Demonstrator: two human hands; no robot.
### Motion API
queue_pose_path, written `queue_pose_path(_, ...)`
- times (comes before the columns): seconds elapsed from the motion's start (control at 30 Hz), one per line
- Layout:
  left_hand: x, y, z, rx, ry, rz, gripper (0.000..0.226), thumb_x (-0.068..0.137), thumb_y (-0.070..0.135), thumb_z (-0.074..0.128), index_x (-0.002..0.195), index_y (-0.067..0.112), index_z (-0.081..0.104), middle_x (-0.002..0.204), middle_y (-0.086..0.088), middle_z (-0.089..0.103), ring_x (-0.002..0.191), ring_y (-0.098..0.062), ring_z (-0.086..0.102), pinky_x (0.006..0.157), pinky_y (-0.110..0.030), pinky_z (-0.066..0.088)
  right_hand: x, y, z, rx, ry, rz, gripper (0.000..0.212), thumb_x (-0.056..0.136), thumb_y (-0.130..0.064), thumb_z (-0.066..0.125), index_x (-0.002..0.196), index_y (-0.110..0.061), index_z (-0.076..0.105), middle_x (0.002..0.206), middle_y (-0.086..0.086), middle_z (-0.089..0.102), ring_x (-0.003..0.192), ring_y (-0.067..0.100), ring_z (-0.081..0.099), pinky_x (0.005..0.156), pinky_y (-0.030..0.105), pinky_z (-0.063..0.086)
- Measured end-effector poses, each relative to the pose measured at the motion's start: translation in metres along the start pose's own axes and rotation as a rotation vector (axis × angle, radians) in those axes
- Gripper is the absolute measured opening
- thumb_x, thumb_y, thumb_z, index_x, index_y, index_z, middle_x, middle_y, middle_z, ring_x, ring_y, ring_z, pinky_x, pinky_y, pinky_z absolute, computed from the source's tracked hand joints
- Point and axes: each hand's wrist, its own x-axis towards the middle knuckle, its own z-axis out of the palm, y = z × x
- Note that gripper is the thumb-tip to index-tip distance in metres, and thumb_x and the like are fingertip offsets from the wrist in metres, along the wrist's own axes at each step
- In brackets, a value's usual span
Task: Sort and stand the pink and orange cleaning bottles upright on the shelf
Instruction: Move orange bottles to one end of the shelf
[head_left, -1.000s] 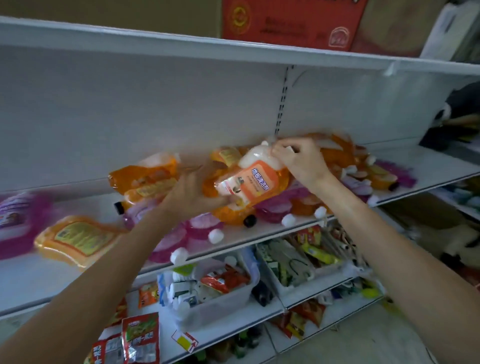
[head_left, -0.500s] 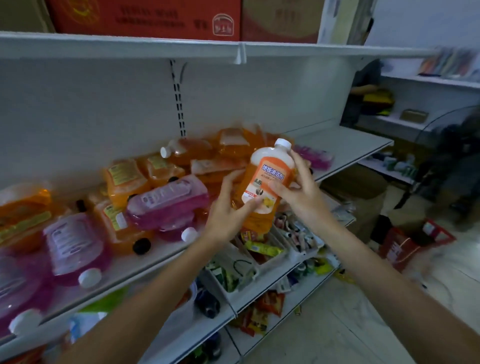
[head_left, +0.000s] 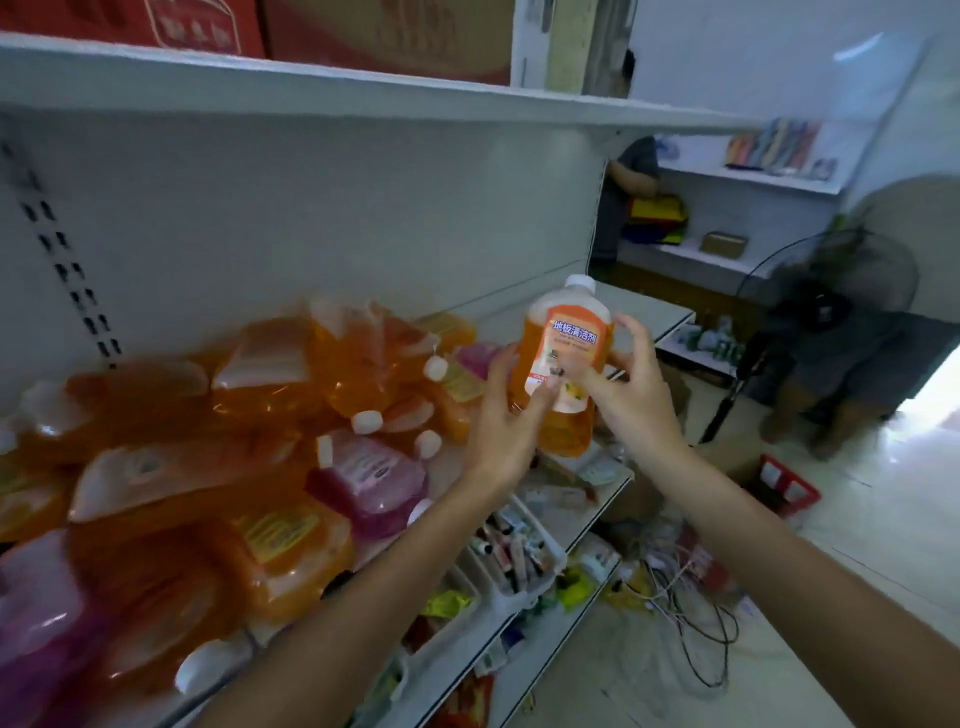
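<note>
An orange cleaning bottle (head_left: 566, 353) with a white cap is held upright in the air in front of the right end of the white shelf (head_left: 644, 309). My left hand (head_left: 506, 415) grips its lower left side. My right hand (head_left: 628, 387) grips its right side, thumb across the label. A heap of orange bottles (head_left: 291, 374) lies toppled on the shelf to the left. Among them lie pink bottles (head_left: 371, 480), one at the far left front (head_left: 36, 623).
Lower shelves (head_left: 597, 499) hold trays of small packets. Red cartons (head_left: 197, 23) stand on the top shelf. A person (head_left: 631, 176) stands at a far shelf. A floor fan (head_left: 826, 301), a red basket (head_left: 787, 486) and loose cables (head_left: 685, 592) are to the right.
Both hands lifted the orange bottle off the heap, turned it upright and carried it rightward. The view swung right along the shelf.
</note>
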Motion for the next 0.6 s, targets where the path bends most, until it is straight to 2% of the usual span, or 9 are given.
queue_pose_path(0.07,0.032,-0.007,0.024,-0.003,-0.010,-0.002,0.048,0.091,0.036,0.056,0.135,0.028,0.038,0.121,0.012,0.056,0.101,0.006,0.057,0.082,-0.016,0.050,0.035,0.005,-0.014,-0.073,-0.020,0.016,0.067,0.081,-0.038,0.069,0.136,-0.038,0.029,0.105,-0.017,0.047,0.095,0.001,0.050,0.072,0.021,0.047)
queue_pose_path(0.1,0.046,-0.011,0.034,0.015,-0.012,-0.004,0.049,0.091,0.037,0.054,0.137,0.028,0.037,0.121,0.011,0.055,0.101,0.003,0.056,0.082,-0.015,0.050,0.052,0.009,-0.021,-0.093,-0.030,0.032,0.071,0.080,-0.039,0.070,0.137,-0.038,0.028,0.107,-0.015,0.048,0.099,0.006,0.051,0.078,0.027,0.050)
queue_pose_path(0.17,0.069,-0.019,0.051,0.071,-0.039,-0.008,0.046,0.094,0.037,0.049,0.137,0.028,0.036,0.111,0.015,0.052,0.096,0.001,0.054,0.072,-0.006,0.045,0.081,0.022,-0.033,-0.106,-0.040,0.079,0.078,0.077,-0.041,0.073,0.140,-0.037,0.027,0.114,-0.009,0.049,0.108,0.016,0.054,0.088,0.042,0.052)
queue_pose_path(0.27,0.095,-0.032,0.068,0.113,-0.108,-0.039,0.047,0.094,0.035,0.048,0.138,0.025,0.033,0.109,0.009,0.052,0.096,-0.007,0.056,0.067,-0.007,0.046,0.116,0.045,-0.048,-0.073,-0.028,0.131,0.075,0.078,-0.033,0.074,0.138,-0.037,0.030,0.123,-0.002,0.050,0.113,0.023,0.054,0.092,0.047,0.050)
queue_pose_path(0.33,0.113,-0.043,0.081,0.116,-0.157,-0.077,0.051,0.091,0.034,0.055,0.136,0.026,0.032,0.113,0.003,0.054,0.102,-0.015,0.058,0.075,-0.019,0.052,0.135,0.060,-0.056,-0.047,-0.021,0.149,0.072,0.078,-0.030,0.074,0.136,-0.039,0.032,0.127,0.002,0.051,0.112,0.024,0.054,0.090,0.046,0.051)
queue_pose_path(0.4,0.131,-0.052,0.094,0.136,-0.223,-0.106,0.064,0.084,0.034,0.066,0.136,0.028,0.030,0.115,0.002,0.055,0.106,-0.017,0.058,0.083,-0.028,0.052,0.155,0.073,-0.065,-0.003,-0.011,0.160,0.070,0.079,-0.025,0.074,0.135,-0.038,0.034,0.126,0.003,0.051,0.109,0.022,0.055,0.082,0.038,0.053)
queue_pose_path(0.5,0.155,-0.059,0.114,0.175,-0.320,-0.102,0.073,0.078,0.023,0.073,0.134,0.032,0.026,0.113,0.012,0.050,0.101,-0.005,0.054,0.074,-0.011,0.047,0.194,0.093,-0.079,-0.004,-0.041,0.145,0.069,0.080,-0.024,0.072,0.136,-0.036,0.034,0.128,0.002,0.051,0.101,0.016,0.056,0.070,0.025,0.051)
queue_pose_path(0.6,0.182,-0.076,0.134,0.203,-0.315,-0.072,0.068,0.081,0.019,0.070,0.128,0.036,0.023,0.110,0.019,0.049,0.090,0.009,0.053,0.068,0.000,0.043,0.242,0.111,-0.088,-0.073,-0.153,0.133,0.069,0.081,-0.030,0.071,0.137,-0.034,0.032,0.130,-0.003,0.047,0.097,0.010,0.053,0.067,0.021,0.044)
